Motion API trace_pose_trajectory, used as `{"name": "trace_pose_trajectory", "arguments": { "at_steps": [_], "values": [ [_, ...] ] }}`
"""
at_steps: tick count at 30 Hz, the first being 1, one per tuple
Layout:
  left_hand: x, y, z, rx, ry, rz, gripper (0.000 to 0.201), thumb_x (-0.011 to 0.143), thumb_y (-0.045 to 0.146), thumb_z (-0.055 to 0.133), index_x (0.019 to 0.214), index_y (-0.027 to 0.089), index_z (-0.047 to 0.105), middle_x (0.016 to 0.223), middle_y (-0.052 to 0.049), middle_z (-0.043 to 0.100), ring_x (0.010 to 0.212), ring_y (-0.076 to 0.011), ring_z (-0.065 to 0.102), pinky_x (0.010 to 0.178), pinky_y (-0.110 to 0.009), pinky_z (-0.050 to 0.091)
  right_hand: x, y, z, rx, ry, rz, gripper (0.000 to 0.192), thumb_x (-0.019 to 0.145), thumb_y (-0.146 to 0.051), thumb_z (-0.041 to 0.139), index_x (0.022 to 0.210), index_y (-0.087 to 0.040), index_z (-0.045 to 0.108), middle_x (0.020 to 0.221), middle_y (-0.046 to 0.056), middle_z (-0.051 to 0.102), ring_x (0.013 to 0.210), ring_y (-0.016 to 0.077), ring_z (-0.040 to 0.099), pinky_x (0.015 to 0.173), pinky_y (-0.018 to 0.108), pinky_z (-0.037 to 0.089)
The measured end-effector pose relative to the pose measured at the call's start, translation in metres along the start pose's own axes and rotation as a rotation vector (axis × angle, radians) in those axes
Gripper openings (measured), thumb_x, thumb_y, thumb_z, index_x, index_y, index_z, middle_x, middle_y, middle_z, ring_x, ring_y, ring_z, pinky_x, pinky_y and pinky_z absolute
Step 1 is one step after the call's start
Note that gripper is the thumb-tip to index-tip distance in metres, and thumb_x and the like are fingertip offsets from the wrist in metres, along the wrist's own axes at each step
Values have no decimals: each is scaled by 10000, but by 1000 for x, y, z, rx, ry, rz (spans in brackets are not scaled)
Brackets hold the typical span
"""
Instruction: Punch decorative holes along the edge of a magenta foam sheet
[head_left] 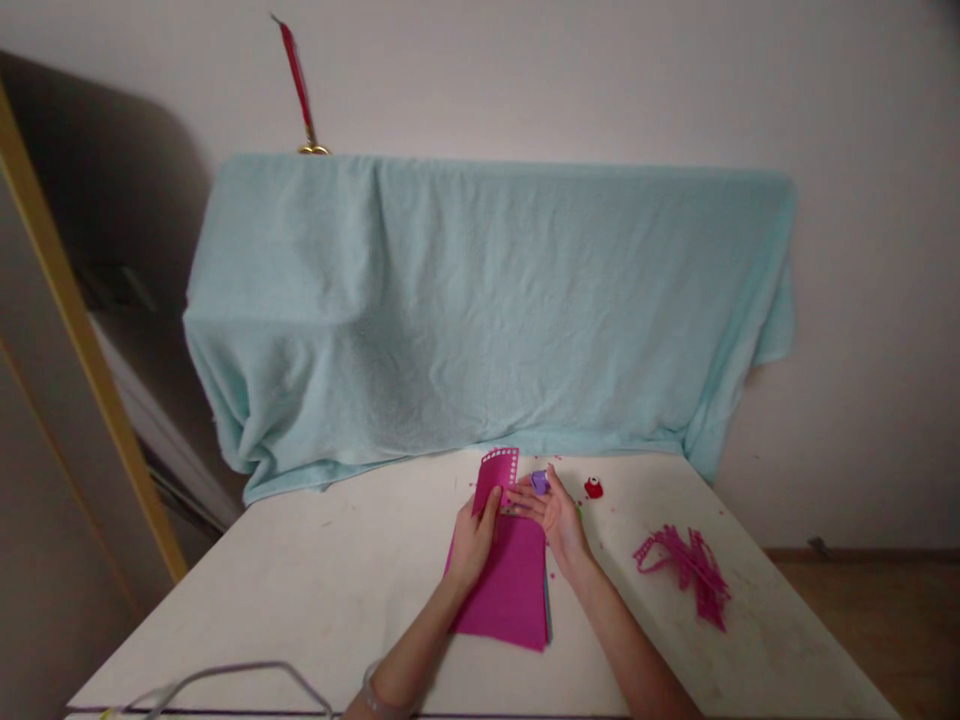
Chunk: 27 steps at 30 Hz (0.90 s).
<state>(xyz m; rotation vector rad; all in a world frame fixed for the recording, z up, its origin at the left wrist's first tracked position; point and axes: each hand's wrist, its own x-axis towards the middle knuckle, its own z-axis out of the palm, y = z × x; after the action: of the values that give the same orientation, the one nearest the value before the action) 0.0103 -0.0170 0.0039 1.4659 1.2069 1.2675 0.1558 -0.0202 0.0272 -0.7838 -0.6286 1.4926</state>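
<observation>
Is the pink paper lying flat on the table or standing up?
Lying flat. The pink paper lies spread on the table, with the left hand resting on it.

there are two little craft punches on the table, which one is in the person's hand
The small purple plastic punch, held in the right hand at the pink paper sheet's edge. The small red punch sits untouched on the white table, further right.

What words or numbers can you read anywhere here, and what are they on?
None: no words, numbers or signs can be read in this view.
The pink paper under the left hand is plain.
The purple punch at the right hand and the red punch are too small to show any label.
</observation>
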Motion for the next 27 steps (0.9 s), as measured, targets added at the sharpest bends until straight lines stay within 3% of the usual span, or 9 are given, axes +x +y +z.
{"name": "trace_pose_trajectory", "arguments": {
  "at_steps": [7, 27],
  "values": [
    [0, 0, 0, -1, -6, 12, 520, 862, 593, 421, 751, 130, 630, 560, -20, 575, 570, -168, 518, 571, -251, 397, -1, -2, -1, -1, -7, 0, 441, 866, -516, 497, 910, -110, 662, 954, 164, 706, 869, 269, 690, 686, 318, 543],
    [7, -19, 6, 38, -21, -16, 522, 889, 575, 379, 571, 174, 482, 479, 24, 435, 464, -123, 408, 480, -234, 293, 2, -5, -6, -8, 7, -28, 457, 861, -543, 472, 887, -127, 658, 994, 169, 700, 973, 278, 661, 771, 334, 525]
  ]
}}
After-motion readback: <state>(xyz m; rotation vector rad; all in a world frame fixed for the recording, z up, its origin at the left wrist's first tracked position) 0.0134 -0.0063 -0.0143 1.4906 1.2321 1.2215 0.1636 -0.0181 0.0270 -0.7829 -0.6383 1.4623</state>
